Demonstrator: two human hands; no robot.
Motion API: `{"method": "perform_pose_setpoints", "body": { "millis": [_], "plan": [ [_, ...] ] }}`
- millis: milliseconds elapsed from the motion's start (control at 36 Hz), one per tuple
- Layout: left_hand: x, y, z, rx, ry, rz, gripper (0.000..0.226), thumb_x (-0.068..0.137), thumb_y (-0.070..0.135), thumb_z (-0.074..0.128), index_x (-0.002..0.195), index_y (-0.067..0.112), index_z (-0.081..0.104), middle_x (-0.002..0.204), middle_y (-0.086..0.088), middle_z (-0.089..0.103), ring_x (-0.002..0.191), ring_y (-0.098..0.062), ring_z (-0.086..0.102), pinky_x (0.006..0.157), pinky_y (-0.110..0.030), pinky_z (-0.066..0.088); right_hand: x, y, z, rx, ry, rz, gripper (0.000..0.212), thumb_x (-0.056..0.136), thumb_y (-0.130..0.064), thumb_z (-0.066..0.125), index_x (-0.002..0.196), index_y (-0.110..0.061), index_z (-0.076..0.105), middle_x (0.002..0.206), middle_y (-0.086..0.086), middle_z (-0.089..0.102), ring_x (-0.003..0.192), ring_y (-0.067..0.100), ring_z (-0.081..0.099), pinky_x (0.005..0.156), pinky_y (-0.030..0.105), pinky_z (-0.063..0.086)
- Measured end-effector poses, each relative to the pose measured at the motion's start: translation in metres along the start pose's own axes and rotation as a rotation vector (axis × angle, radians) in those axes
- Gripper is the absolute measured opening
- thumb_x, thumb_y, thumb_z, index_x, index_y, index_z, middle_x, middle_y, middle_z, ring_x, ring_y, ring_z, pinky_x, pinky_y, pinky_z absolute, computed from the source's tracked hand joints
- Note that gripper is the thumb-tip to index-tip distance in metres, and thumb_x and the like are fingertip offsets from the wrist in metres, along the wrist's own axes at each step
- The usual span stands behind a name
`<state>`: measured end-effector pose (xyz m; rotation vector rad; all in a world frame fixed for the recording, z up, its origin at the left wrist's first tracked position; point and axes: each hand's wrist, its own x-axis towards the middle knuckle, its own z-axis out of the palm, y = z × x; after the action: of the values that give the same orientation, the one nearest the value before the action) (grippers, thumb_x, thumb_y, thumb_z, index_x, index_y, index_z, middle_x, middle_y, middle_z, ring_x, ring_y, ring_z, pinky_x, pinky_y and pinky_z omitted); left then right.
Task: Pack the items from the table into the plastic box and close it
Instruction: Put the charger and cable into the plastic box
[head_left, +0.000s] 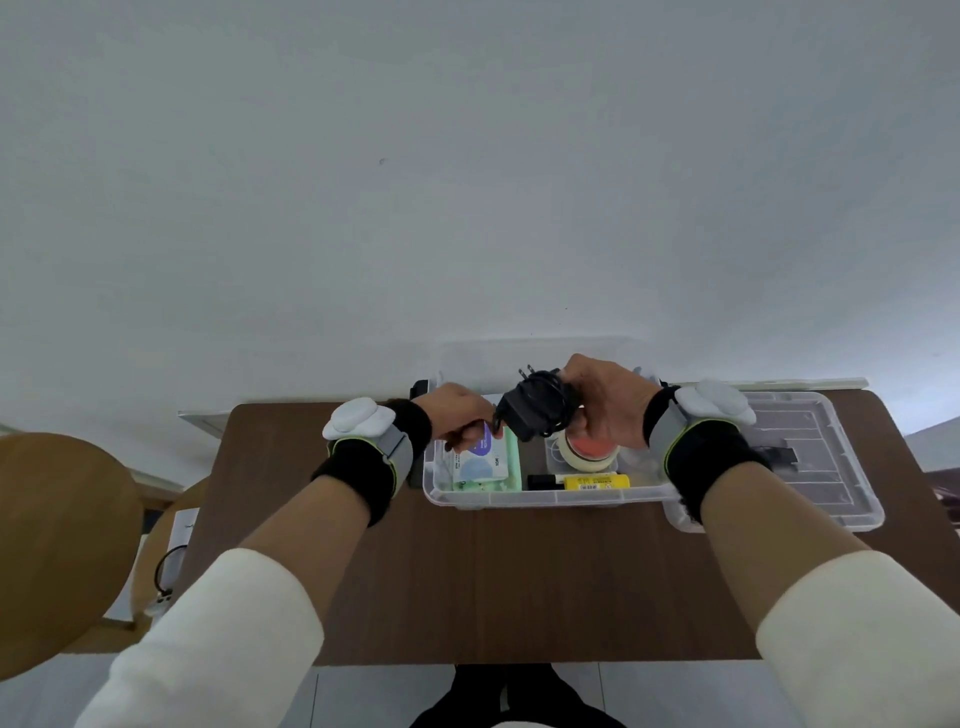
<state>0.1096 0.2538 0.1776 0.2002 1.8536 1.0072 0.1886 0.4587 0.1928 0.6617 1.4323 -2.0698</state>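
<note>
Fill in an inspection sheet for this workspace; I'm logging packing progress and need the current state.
Surface: brown wooden table, near half bare.
Job's things: clear plastic box open; inside are a wipes pack, tape roll and yellow marker. Lid lies flat to the right of the box.
Clutter: dark object behind the box's left corner, too hidden to identify.
Grippers: right hand holds a black charger above the box; left hand pinches its cord end.
Cables: charger cord wound around the charger body.
Surroundings: white wall; round wooden stool at left.
</note>
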Motion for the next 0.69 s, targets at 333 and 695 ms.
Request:
{"method": "perform_pose_setpoints", "body": {
  "millis": [333,695],
  "plan": [
    [0.001,0.018,-0.004,-0.134,0.111,-0.041,0.013,0.075,0.009,0.068,0.067,0.003,0.060,0.054,-0.005,0.043,0.045,-0.017,0.031,0.046,-0.025,0.027,0.008,0.008,0.004,-0.082,0.110,0.125,0.018,0.091,-0.017,0.051,0.074,-0.014,0.048,0.067,0.002,0.041,0.050,0.013,0.030,0.046,0.019,0.027],
    [0.001,0.031,0.005,-0.235,0.308,0.096,0.021,0.084,0.006,0.059,0.095,-0.009,0.068,0.063,-0.008,0.060,0.043,-0.016,0.043,0.037,-0.017,0.033,0.023,0.009,-0.001,-0.318,0.230,-0.003,0.017,0.085,-0.015,0.064,0.076,-0.007,0.052,0.067,0.010,0.050,0.042,0.019,0.043,0.040,0.020,0.034]
  ]
}}
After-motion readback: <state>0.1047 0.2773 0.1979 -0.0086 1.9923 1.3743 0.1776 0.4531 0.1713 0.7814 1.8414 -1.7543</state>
